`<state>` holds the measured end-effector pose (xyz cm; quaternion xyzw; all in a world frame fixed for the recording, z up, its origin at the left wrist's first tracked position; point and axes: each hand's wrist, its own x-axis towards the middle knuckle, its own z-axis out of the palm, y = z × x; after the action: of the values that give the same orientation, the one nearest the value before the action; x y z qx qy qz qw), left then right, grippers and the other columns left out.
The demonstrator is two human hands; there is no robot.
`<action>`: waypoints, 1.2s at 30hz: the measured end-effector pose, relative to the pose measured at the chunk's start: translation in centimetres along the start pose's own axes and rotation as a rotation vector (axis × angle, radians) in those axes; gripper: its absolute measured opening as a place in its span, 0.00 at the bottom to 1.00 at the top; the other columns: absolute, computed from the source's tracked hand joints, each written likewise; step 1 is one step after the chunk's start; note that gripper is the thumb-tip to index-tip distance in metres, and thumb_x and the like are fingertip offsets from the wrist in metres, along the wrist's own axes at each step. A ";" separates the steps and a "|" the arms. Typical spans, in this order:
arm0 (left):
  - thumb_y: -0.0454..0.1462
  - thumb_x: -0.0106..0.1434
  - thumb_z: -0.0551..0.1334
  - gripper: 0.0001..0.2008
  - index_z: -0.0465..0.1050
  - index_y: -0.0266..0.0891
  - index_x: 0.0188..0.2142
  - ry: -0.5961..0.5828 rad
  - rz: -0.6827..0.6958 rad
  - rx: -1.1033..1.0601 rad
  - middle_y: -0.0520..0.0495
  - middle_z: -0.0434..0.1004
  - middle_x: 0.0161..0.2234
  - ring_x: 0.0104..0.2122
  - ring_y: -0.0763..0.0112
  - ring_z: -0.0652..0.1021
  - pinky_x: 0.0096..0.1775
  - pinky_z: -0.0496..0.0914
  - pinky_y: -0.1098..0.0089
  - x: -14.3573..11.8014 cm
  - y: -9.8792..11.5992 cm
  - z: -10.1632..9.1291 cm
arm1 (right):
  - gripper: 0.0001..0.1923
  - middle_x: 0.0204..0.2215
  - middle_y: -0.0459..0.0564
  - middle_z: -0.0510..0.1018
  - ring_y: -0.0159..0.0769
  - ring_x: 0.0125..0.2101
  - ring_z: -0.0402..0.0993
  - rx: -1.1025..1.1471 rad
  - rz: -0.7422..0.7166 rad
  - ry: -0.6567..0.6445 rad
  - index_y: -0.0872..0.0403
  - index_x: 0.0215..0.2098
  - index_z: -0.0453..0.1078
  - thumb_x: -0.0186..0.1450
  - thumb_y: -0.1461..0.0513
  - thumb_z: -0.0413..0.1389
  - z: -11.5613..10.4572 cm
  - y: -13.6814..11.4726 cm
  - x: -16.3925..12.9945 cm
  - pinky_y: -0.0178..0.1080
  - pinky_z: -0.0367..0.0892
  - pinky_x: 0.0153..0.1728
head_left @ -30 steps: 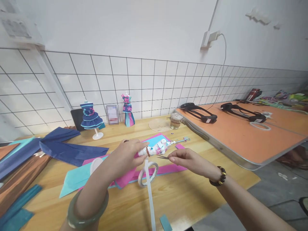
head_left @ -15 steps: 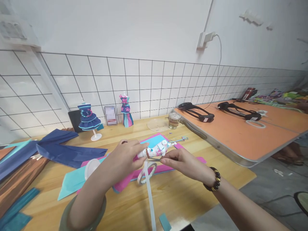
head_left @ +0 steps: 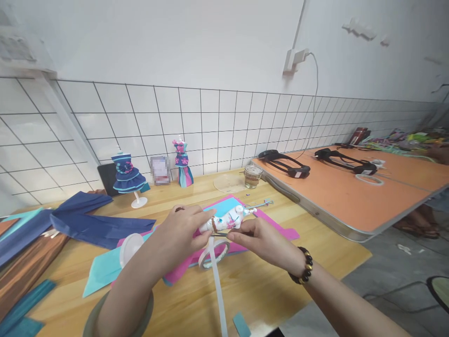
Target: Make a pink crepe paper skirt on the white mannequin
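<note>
My left hand (head_left: 180,229) grips a small white mannequin torso with a pink and blue flower print (head_left: 229,218), held sideways above the wooden table (head_left: 266,281). My right hand (head_left: 261,238) pinches a thin dark tool, likely small scissors (head_left: 221,233), just under the torso. A white strip of tape (head_left: 216,276) hangs down from the torso. A tape roll (head_left: 213,253) lies below on pink paper (head_left: 277,229) and light blue paper (head_left: 105,269).
Two dressed mini mannequins (head_left: 126,174) (head_left: 183,163) stand by the tiled wall. Dark blue paper (head_left: 94,222) lies at left, a glass jar (head_left: 252,176) at the back. An orange table (head_left: 351,192) with black headsets (head_left: 287,164) adjoins at right.
My right hand has moved left, closing in under the torso with the tool. The view has shifted slightly right.
</note>
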<state>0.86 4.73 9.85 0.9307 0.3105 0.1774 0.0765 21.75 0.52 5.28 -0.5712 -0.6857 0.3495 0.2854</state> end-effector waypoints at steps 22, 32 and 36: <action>0.36 0.62 0.52 0.09 0.71 0.44 0.37 -0.008 -0.064 0.037 0.51 0.71 0.28 0.30 0.67 0.71 0.37 0.63 0.67 0.3 -0.2 -0.1 | 0.17 0.24 0.46 0.74 0.32 0.25 0.64 0.010 -0.082 0.061 0.54 0.31 0.76 0.64 0.52 0.51 0.8 0.6 0.1 0.33 0.56 0.25; 0.43 0.62 0.54 0.15 0.71 0.47 0.47 0.160 -0.240 -0.097 0.49 0.77 0.40 0.39 0.63 0.74 0.41 0.66 0.65 0.0 -1.3 -0.8 | 0.19 0.20 0.42 0.63 0.27 0.22 0.56 0.157 -0.054 0.055 0.56 0.27 0.70 0.65 0.50 0.49 1.1 1.1 0.1 0.32 0.52 0.23; 0.46 0.60 0.56 0.19 0.70 0.49 0.50 0.272 -0.382 -0.252 0.51 0.77 0.46 0.44 0.59 0.76 0.41 0.69 0.66 -0.2 -2.3 -1.2 | 0.19 0.24 0.43 0.67 0.29 0.25 0.61 0.226 -0.067 0.052 0.56 0.34 0.69 0.65 0.49 0.49 1.7 2.4 0.4 0.33 0.58 0.27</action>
<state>-1.00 6.47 10.33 0.8060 0.4636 0.3205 0.1812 21.72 0.94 2.28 -0.5212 -0.6528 0.3998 0.3772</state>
